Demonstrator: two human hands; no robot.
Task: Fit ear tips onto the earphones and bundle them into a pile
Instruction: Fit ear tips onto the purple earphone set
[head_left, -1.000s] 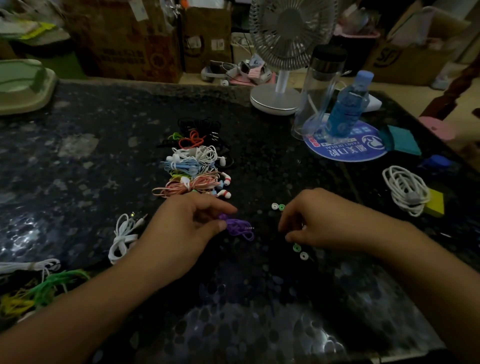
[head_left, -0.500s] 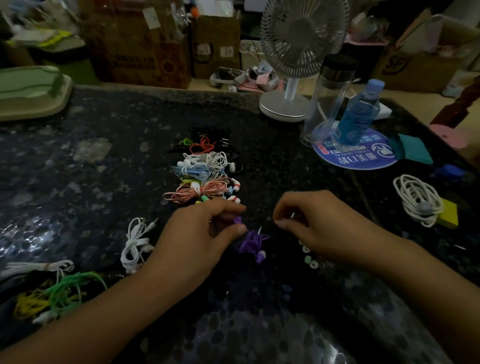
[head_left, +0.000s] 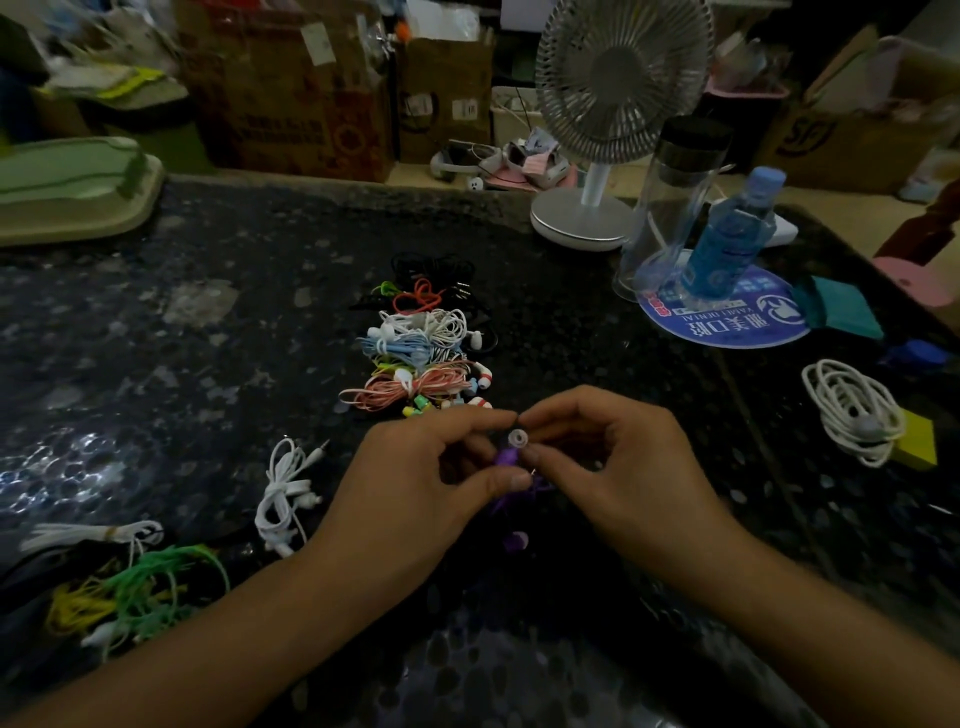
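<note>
Both hands have lifted off the tabletop and met. Left hand (head_left: 415, 483) pinches the purple earphone (head_left: 505, 458), its thin cord dangling below; right hand (head_left: 613, 462) pinches a pale, ring-shaped ear tip (head_left: 517, 438) against the bud. Just beyond the fingertips lies the pile of bundled earphones (head_left: 418, 353).

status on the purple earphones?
Left hand pinches purple earphones. Right hand pinches white ear tip at the bud. Not confirmed seated. Nothing blocking.
</note>
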